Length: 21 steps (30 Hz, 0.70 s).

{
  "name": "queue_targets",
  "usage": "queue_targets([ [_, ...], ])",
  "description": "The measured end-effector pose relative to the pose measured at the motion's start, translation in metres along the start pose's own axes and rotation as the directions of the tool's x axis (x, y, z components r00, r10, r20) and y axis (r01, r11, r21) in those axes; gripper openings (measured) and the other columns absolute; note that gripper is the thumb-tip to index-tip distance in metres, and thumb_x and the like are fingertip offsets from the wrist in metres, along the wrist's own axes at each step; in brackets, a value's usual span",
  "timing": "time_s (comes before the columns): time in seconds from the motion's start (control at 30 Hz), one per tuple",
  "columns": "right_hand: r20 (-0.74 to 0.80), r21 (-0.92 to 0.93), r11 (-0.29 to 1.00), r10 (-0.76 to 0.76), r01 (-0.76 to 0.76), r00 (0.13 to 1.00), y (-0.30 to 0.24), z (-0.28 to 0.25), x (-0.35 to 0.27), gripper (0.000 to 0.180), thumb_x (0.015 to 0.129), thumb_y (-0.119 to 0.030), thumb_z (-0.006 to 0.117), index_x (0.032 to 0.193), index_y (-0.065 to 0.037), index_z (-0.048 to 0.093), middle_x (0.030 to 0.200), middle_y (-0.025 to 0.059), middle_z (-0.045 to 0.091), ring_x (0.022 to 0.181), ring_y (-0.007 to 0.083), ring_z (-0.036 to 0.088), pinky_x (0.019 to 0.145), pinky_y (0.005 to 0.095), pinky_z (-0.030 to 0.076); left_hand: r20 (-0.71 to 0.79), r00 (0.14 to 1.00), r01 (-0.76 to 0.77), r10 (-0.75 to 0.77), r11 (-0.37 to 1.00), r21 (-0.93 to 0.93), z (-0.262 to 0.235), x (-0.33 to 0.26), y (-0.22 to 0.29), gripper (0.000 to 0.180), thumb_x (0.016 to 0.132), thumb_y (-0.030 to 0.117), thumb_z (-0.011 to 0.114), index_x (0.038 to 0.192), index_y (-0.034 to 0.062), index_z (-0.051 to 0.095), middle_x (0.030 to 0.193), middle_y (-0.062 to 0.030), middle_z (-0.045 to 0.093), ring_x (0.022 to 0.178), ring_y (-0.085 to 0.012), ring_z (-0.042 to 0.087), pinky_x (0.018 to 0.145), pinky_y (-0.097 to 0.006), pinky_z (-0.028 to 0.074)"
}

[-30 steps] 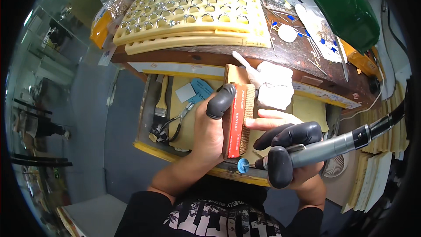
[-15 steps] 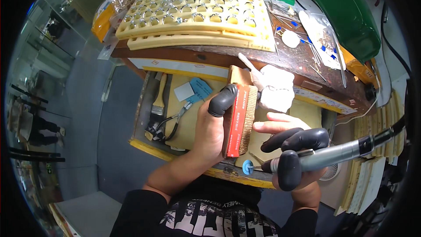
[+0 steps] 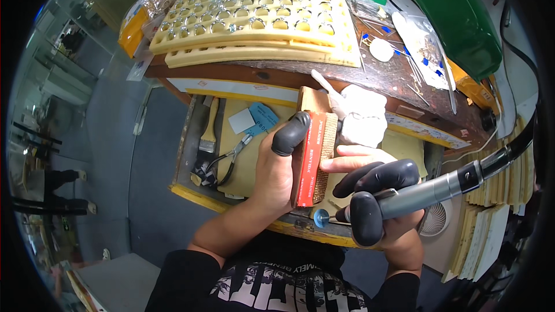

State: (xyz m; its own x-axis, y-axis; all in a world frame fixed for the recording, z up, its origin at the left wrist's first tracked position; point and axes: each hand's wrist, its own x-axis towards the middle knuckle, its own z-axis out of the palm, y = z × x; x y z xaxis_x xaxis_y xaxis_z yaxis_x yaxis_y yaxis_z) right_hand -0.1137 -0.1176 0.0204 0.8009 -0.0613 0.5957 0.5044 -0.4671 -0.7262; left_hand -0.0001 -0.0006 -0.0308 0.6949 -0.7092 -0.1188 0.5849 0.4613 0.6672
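My left hand (image 3: pixel 277 164), a black cot on its thumb, is closed around a wooden-backed brush block (image 3: pixel 309 164). The block stands upright, with a red printed band along its side and coarse golden-brown bristles facing right. In my right hand (image 3: pixel 381 196) lies a silver rotary handpiece (image 3: pixel 422 197), gripped between fingers in black cots. A small blue polishing wheel (image 3: pixel 321 218) sits on its tip, just below the block and apart from it. One bare fingertip of the right hand appears to touch the bristle side.
An open drawer (image 3: pixel 191 193) under my hands contains pliers (image 3: pixel 234 153), a paintbrush (image 3: pixel 210 127) and cards. A white cloth bundle (image 3: pixel 363 117) rests at the bench edge. Behind are yellow foam trays (image 3: pixel 254 52) of rings, loose tools and a green lamp (image 3: pixel 457 17).
My right hand has moved left with the handpiece, bringing its fingertip to the bristle side. The blue wheel shifted slightly left too. My left hand and the block barely moved.
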Motion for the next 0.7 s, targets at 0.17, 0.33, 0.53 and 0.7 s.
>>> queue_targets([
  [0.17,-0.279,0.215,0.968,0.186,-0.127,0.942,-0.006,0.011,-0.004,0.027,0.086,-0.023,0.065,0.085,-0.003,0.047,0.072,0.0173,0.064,0.077,0.0303,0.068,0.092,0.0511,0.047,0.216,0.974,-0.076,0.067,0.997,0.03,-0.014,-0.001,-0.003,0.064,0.095,0.056,0.042,0.113,-0.0045,0.055,0.092,-0.0113,0.063,0.081,-0.0141,0.062,0.071,-0.028,0.052],
  [0.33,-0.382,0.128,0.981,0.186,-0.147,0.905,-0.006,0.008,0.001,0.035,0.097,-0.036,0.047,0.098,-0.001,0.043,0.068,0.0169,0.063,0.069,0.0279,0.067,0.079,0.0458,0.052,0.187,0.981,-0.043,0.048,0.999,-0.033,-0.009,-0.003,-0.005,0.057,0.098,0.05,0.04,0.11,-0.0039,0.054,0.092,-0.0149,0.061,0.079,-0.018,0.062,0.071,-0.029,0.051],
  [0.53,-0.363,-0.228,0.973,-0.049,-0.038,0.93,0.008,-0.004,0.0,0.024,0.097,-0.015,0.05,0.107,0.003,0.038,0.08,0.0181,0.062,0.069,0.0266,0.068,0.071,0.0411,0.057,0.236,0.951,-0.205,0.199,0.979,0.004,-0.01,-0.014,0.002,0.056,0.099,0.039,0.045,0.132,-0.0055,0.038,0.117,-0.0287,0.056,0.109,-0.0316,0.059,0.094,-0.04,0.048],
  [0.7,-0.369,-0.236,0.963,0.034,-0.129,0.929,0.009,-0.007,0.004,0.02,0.079,-0.008,0.07,0.099,-0.008,0.073,0.091,0.0037,0.069,0.087,0.0213,0.065,0.079,0.0352,0.048,0.27,0.936,-0.222,0.225,0.974,-0.042,-0.016,-0.01,0.013,0.063,0.097,0.031,0.053,0.143,-0.0029,0.027,0.138,-0.0288,0.041,0.132,-0.0401,0.04,0.111,-0.051,0.032],
])
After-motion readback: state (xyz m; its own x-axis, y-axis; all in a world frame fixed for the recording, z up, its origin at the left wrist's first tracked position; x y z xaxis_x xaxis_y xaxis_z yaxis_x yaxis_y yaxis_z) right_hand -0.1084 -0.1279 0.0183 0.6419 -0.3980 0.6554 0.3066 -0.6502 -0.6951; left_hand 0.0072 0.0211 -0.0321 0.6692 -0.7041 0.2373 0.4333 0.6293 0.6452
